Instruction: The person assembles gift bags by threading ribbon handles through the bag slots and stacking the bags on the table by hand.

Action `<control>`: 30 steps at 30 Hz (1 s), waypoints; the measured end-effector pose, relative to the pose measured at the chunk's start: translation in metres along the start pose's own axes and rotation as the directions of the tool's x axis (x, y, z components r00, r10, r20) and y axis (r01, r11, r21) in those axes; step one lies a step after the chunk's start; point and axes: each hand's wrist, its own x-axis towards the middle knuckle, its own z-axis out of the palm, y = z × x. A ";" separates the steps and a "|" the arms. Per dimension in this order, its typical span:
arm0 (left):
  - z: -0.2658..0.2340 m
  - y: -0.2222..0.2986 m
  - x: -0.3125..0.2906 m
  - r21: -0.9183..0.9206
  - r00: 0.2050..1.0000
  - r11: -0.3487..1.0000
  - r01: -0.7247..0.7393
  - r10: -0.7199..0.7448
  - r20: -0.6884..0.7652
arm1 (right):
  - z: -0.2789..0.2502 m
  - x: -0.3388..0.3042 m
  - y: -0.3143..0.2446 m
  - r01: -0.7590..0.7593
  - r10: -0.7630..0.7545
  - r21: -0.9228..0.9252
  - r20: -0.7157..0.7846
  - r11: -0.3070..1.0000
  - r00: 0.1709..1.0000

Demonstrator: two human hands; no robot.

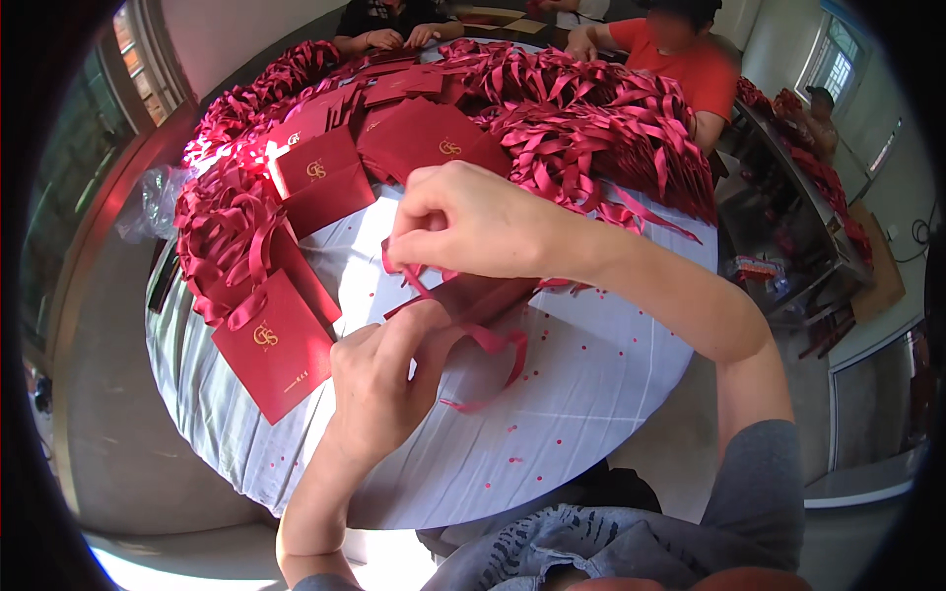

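A dark red paper bag (pixel 480 298) lies on the white-covered table, partly hidden by my hands and right forearm. Loose red ribbon (pixel 517 360) loops out beside it to the right of my left hand. With fingers pinched together, my left hand (pixel 384 379) grips the ribbon at the bag's near side. My right hand (pixel 483 225) is bent over the bag's far side, its curled fingers closed on another stretch of ribbon (pixel 416 283). The exact fingertip contact is partly hidden.
Red bags with gold print (pixel 281 345) lie at the left, and more (pixel 429 143) are stacked farther back. Heaps of ribbon-handled bags (pixel 601 128) ring the far side. Small red dots are scattered on the tablecloth (pixel 591 404). A person in red (pixel 680 74) sits at the far right.
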 end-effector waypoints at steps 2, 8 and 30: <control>-0.003 0.000 0.001 0.071 0.997 0.995 0.067 -0.069 0.023 | 0.005 0.007 0.000 0.070 -0.071 -0.050 -0.021 0.996 0.997; 0.000 -0.004 0.007 0.064 0.997 0.995 -0.078 0.078 -0.006 | 0.006 0.024 -0.007 0.133 -0.128 0.025 -0.151 0.991 0.980; -0.007 -0.003 0.003 0.058 0.978 0.977 0.204 -0.200 -0.060 | 0.007 0.008 0.011 0.289 -0.378 -0.250 -0.481 0.924 0.791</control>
